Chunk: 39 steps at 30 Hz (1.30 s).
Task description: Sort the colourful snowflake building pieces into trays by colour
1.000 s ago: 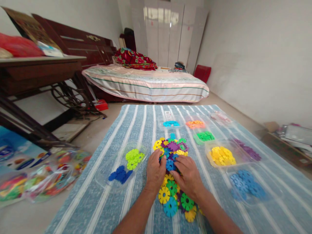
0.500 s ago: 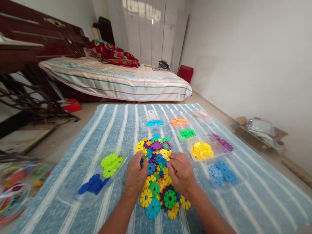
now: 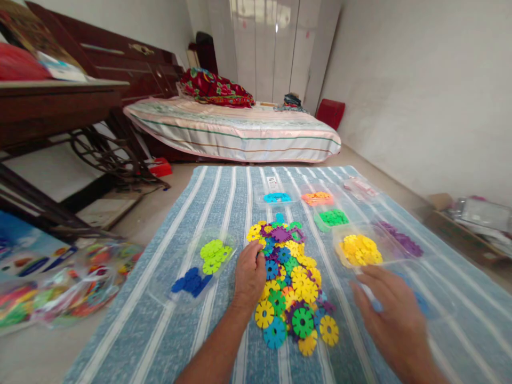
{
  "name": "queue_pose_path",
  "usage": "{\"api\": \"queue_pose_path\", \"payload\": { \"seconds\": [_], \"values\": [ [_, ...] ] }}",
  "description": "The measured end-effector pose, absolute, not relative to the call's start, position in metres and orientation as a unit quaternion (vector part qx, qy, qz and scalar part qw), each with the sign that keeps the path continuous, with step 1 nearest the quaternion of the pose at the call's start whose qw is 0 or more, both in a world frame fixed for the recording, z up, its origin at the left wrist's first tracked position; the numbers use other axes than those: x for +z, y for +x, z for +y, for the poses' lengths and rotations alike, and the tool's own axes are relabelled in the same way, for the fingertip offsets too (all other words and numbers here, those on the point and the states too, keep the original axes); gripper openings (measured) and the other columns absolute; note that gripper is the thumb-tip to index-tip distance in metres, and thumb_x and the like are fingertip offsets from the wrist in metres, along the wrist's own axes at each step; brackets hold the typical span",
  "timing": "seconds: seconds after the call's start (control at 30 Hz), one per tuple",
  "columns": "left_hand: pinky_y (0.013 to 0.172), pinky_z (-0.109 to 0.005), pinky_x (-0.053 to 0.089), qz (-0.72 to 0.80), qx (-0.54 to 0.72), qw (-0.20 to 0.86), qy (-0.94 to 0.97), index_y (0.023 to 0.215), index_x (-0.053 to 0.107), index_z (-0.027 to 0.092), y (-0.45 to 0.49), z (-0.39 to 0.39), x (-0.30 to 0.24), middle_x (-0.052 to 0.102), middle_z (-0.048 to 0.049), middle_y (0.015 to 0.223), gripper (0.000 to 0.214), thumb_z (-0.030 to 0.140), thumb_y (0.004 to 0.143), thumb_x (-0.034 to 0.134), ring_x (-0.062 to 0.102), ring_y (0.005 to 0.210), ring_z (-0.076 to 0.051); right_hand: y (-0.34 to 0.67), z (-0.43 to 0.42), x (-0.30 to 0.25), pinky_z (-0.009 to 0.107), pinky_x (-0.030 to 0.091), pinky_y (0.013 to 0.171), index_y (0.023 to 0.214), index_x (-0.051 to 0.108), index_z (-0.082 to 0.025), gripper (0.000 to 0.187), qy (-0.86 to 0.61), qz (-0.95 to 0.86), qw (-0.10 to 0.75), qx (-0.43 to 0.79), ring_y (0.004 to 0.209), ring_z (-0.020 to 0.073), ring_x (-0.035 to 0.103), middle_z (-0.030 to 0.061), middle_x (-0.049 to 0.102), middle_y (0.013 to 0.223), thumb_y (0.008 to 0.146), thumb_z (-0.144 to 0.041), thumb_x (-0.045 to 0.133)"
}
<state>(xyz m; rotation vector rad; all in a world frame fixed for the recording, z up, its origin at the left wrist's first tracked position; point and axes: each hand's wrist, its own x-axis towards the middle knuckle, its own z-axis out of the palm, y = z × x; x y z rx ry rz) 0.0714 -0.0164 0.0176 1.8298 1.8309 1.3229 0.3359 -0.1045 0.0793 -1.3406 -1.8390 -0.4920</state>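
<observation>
A pile of flower-shaped plastic discs (image 3: 302, 282) in yellow, green, blue, purple and orange lies on the striped cloth. At its left edge rests my left hand (image 3: 250, 272), fingers curled and closed; what they hold, if anything, is hidden. My right hand (image 3: 394, 314), blurred by motion, hovers at the clear box of blue discs (image 3: 418, 296). A blue disc (image 3: 374, 300) shows between its thumb and fingers. Just beyond that hand stands the box of yellow discs (image 3: 360, 250). Left of the pile, a clear tray holds lime-green discs (image 3: 215, 255) and dark blue discs (image 3: 192, 281).
Farther back are boxes with light-blue discs (image 3: 277, 198), orange discs (image 3: 317, 198) and green discs (image 3: 334, 217). Purple discs (image 3: 400, 238) lie to the right. Plastic bags (image 3: 76, 288) sit on the floor at left, a cardboard box (image 3: 464, 224) at right. A bed (image 3: 236, 133) stands behind.
My right hand has moved right, from the pile to the box of blue discs. My left hand stays at the pile's left edge. The view has turned left.
</observation>
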Motion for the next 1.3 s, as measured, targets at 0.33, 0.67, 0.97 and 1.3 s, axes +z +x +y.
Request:
{"api": "queue_pose_path", "payload": {
  "seconds": [0.33,0.67,0.97,1.3],
  "values": [
    [0.101,-0.043,0.046,0.619,0.455,0.126,0.627,0.098,0.064,0.019,0.068,-0.014,0.018,0.068,-0.0095,0.113,0.029,0.027,0.085,0.039,0.061,0.109,-0.022,0.206,-0.062,0.060,0.052,0.042,0.097,0.100,0.064,-0.018,0.022,-0.494,-0.809,0.317,-0.016,0.118,0.0327,0.048,0.0135,0.061,0.117,0.079,-0.025,0.064],
    [0.100,-0.042,0.047,0.615,0.447,0.135,0.636,0.099,0.064,0.016,0.065,-0.009,0.021,0.068,-0.0114,0.110,0.033,0.031,0.084,0.040,0.062,0.107,-0.023,0.196,-0.046,0.045,0.049,0.039,0.099,0.099,0.067,-0.015,0.019,-0.500,-0.817,0.284,-0.039,0.118,0.0313,0.048,0.0148,0.061,0.116,0.082,-0.025,0.062],
    [0.099,-0.042,0.047,0.611,0.441,0.120,0.646,0.099,0.065,0.014,0.065,-0.007,0.021,0.068,-0.0135,0.109,0.035,0.036,0.084,0.042,0.063,0.106,-0.024,0.195,-0.050,0.038,0.047,0.036,0.103,0.093,0.066,-0.018,0.016,-0.497,-0.799,0.339,-0.018,0.121,0.0274,0.045,0.0111,0.059,0.118,0.084,-0.018,0.054],
    [0.098,-0.041,0.047,0.612,0.447,0.128,0.640,0.098,0.064,0.018,0.070,-0.014,0.025,0.068,-0.0092,0.109,0.027,0.030,0.087,0.042,0.062,0.105,-0.022,0.203,-0.054,0.039,0.044,0.044,0.096,0.085,0.065,-0.022,0.021,-0.477,-0.763,0.436,0.035,0.111,0.0239,0.053,0.0072,0.063,0.105,0.075,-0.009,0.052]
  ]
}}
